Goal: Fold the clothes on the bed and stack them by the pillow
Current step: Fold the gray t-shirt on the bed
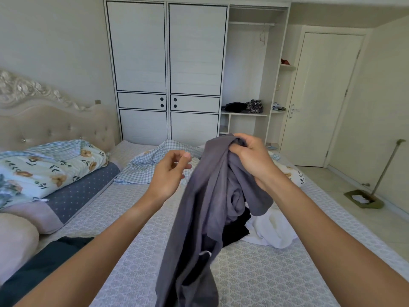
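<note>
The grey garment (205, 207) is hanging in mid-air over the bed (265, 273), its lower end running out of the bottom of the frame, so how long it is and what kind of garment it is are hard to tell. The right hand (250, 156) is gripping a bunched wad of it at the top, fingers curled round the cloth, while the left hand (170, 171) is hovering just beside it with fingers loosely bent and holding nothing. Because only one hand is holding, and holding a crumpled bunch instead of an edge or seam, the cloth is likely twisting on itself; laying it down this way would probably be setting creases or a crooked fold. The hanging folds are also covering part of the black garment (234, 231) and sitting in front of the white garment (270, 233) lying on the bed behind, so a swing could be dragging those out of place. At the lower left a dark folded piece (44, 264) is lying near the pink pillow (15, 240), both cut off by the frame edge, so whether it is already a neat stack is unclear. Farther off, the floral quilt (51, 167) and checked bedding (155, 160) are lying rumpled toward the headboard (55, 120), and the clothes on the wardrobe shelf (243, 114) are too small to make out.
</note>
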